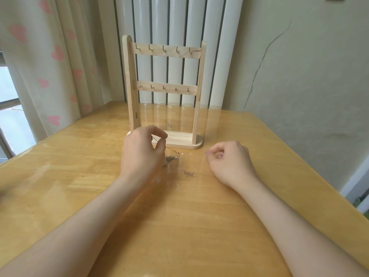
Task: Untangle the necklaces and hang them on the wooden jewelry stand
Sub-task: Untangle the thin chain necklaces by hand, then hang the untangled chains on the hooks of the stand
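A wooden jewelry stand [162,92] stands upright at the far middle of the table, with two rails of small brass hooks, all bare. My left hand [142,151] is just in front of its base and pinches a thin chain [157,139] between thumb and forefinger. The chain drops to a tangled clump of necklaces [172,157] on the table, with a pale pendant [165,163] beside it. A second necklace with a lettered pendant [188,173] lies flat, its fine chain running right toward my right hand [229,159]. That hand's fingers are curled, thumb against forefinger; no chain shows between them.
The wooden table [79,176] has a glossy top, and its right edge [311,168] slants away near a cracked wall. A white radiator [175,27] rises behind the stand. A heart-patterned curtain [50,66] hangs at the back left.
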The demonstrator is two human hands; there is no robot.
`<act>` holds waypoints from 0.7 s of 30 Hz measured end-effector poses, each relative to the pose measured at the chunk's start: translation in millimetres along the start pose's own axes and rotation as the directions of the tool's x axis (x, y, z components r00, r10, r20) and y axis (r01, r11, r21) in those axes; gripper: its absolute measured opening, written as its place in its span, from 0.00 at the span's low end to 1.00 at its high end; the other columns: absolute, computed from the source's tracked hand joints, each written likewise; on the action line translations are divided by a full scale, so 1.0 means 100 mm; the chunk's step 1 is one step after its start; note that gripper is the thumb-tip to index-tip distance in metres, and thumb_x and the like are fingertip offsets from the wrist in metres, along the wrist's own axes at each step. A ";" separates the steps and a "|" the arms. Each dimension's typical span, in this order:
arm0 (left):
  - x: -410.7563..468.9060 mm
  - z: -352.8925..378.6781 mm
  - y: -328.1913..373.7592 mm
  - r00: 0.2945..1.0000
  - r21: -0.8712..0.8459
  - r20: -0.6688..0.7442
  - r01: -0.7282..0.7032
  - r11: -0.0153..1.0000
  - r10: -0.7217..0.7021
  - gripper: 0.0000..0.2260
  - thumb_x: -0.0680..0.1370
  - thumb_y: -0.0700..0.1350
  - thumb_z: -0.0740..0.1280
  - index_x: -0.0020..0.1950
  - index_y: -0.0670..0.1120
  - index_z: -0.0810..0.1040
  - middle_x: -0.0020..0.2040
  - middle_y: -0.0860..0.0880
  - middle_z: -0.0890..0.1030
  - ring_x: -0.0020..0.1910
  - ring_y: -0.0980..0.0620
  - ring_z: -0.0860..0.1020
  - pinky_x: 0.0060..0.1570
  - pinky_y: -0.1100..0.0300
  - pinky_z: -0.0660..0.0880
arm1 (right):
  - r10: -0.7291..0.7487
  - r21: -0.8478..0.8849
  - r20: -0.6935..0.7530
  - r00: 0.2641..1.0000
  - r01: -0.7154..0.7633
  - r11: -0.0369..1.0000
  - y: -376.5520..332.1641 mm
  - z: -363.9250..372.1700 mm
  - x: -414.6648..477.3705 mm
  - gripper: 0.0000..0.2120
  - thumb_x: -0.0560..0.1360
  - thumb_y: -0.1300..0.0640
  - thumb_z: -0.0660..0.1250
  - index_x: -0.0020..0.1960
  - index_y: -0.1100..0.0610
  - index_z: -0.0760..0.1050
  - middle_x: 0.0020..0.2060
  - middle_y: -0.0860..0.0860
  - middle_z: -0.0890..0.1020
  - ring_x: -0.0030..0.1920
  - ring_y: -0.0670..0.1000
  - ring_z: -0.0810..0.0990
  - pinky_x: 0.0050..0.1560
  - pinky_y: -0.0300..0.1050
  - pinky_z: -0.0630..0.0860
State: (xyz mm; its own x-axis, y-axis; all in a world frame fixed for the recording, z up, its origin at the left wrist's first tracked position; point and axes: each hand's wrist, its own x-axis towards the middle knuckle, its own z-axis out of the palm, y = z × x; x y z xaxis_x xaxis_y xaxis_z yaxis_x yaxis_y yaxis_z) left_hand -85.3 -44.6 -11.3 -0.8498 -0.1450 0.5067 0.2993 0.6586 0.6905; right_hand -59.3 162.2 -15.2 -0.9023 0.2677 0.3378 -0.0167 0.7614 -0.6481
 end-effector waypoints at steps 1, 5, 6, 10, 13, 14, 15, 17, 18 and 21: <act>0.00 0.00 0.00 1.000 -0.029 -0.008 0.010 1.000 -0.010 0.06 0.82 0.43 0.70 0.53 0.53 0.85 0.51 0.56 0.83 0.56 0.52 0.78 0.47 0.58 0.68 | 0.022 0.019 -0.006 1.000 -0.022 1.000 0.00 -0.01 0.00 0.09 0.79 0.55 0.69 0.43 0.53 0.85 0.22 0.43 0.75 0.33 0.46 0.75 0.30 0.28 0.66; 0.01 0.02 -0.01 0.999 -0.020 0.042 0.002 1.000 -0.001 0.07 0.84 0.50 0.67 0.56 0.53 0.85 0.57 0.49 0.80 0.57 0.51 0.75 0.46 0.62 0.65 | 0.136 0.151 0.071 0.988 -0.146 0.978 -0.07 -0.03 -0.02 0.14 0.82 0.55 0.63 0.43 0.57 0.83 0.24 0.44 0.74 0.30 0.50 0.73 0.29 0.38 0.68; 0.00 0.03 0.00 0.997 -0.019 0.083 0.006 1.000 -0.004 0.09 0.85 0.51 0.66 0.56 0.52 0.86 0.58 0.48 0.77 0.56 0.53 0.73 0.42 0.64 0.64 | 0.170 0.197 0.104 0.980 -0.188 0.962 -0.09 -0.03 -0.02 0.14 0.83 0.55 0.61 0.44 0.55 0.82 0.28 0.47 0.75 0.31 0.52 0.72 0.30 0.42 0.68; -0.03 0.03 0.04 0.975 -0.057 0.224 0.031 0.998 -0.017 0.09 0.84 0.54 0.66 0.53 0.54 0.86 0.56 0.48 0.72 0.53 0.56 0.70 0.39 0.75 0.64 | 0.242 0.406 0.262 0.934 -0.334 0.851 -0.10 -0.03 -0.02 0.13 0.83 0.59 0.53 0.48 0.53 0.76 0.31 0.48 0.71 0.24 0.49 0.65 0.27 0.40 0.61; -0.04 0.01 0.05 0.969 -0.092 0.245 -0.002 0.996 0.024 0.05 0.81 0.55 0.71 0.48 0.57 0.85 0.54 0.47 0.73 0.56 0.58 0.66 0.43 0.76 0.64 | 0.227 0.557 0.348 0.910 -0.396 0.731 -0.11 -0.09 -0.02 0.12 0.80 0.63 0.51 0.45 0.55 0.71 0.28 0.49 0.67 0.25 0.48 0.60 0.27 0.38 0.55; -0.04 0.01 0.05 0.968 -0.111 0.248 -0.005 0.994 0.032 0.05 0.81 0.55 0.71 0.47 0.57 0.85 0.54 0.46 0.73 0.58 0.57 0.65 0.46 0.74 0.65 | 0.209 0.598 0.365 0.907 -0.400 0.694 -0.13 -0.10 -0.03 0.13 0.78 0.65 0.50 0.44 0.56 0.71 0.29 0.50 0.67 0.25 0.49 0.61 0.27 0.39 0.55; -0.04 0.02 0.05 0.966 -0.141 0.258 0.013 0.990 0.024 0.06 0.81 0.55 0.71 0.47 0.57 0.85 0.55 0.47 0.72 0.60 0.55 0.67 0.49 0.68 0.68 | 0.186 0.637 0.373 0.909 -0.396 0.662 -0.14 -0.11 -0.04 0.14 0.76 0.68 0.50 0.42 0.57 0.71 0.30 0.51 0.68 0.25 0.50 0.63 0.27 0.40 0.56; -0.03 0.00 0.08 0.952 -0.253 0.303 0.121 0.960 -0.041 0.08 0.82 0.55 0.71 0.45 0.55 0.86 0.57 0.50 0.73 0.54 0.54 0.76 0.43 0.63 0.75 | 0.138 0.693 0.372 0.918 -0.374 0.617 -0.16 -0.12 -0.05 0.15 0.74 0.71 0.50 0.39 0.60 0.72 0.31 0.54 0.70 0.26 0.52 0.67 0.28 0.42 0.61; -0.03 -0.01 0.10 0.939 -0.327 0.335 0.187 0.926 -0.072 0.10 0.82 0.54 0.71 0.45 0.53 0.87 0.57 0.50 0.77 0.46 0.56 0.78 0.38 0.65 0.75 | 0.113 0.709 0.373 0.921 -0.362 0.605 -0.17 -0.12 -0.06 0.15 0.73 0.72 0.51 0.38 0.61 0.73 0.31 0.55 0.71 0.27 0.53 0.69 0.28 0.43 0.63; -0.01 -0.04 0.13 0.906 -0.466 0.415 0.291 0.835 -0.084 0.13 0.83 0.51 0.69 0.46 0.46 0.87 0.44 0.50 0.83 0.43 0.54 0.79 0.46 0.59 0.77 | 0.041 0.701 0.378 0.925 -0.315 0.639 -0.18 -0.13 -0.07 0.13 0.73 0.72 0.55 0.41 0.63 0.78 0.32 0.55 0.75 0.30 0.54 0.73 0.30 0.45 0.69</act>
State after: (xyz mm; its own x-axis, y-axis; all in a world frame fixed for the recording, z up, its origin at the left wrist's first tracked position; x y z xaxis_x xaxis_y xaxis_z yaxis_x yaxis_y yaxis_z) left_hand -79.0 -38.4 -0.5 -0.9750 0.1202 0.1867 0.2049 0.1635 0.9650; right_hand -46.7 153.8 2.9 -0.9980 0.0561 0.0276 -0.0283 -0.0118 -0.9995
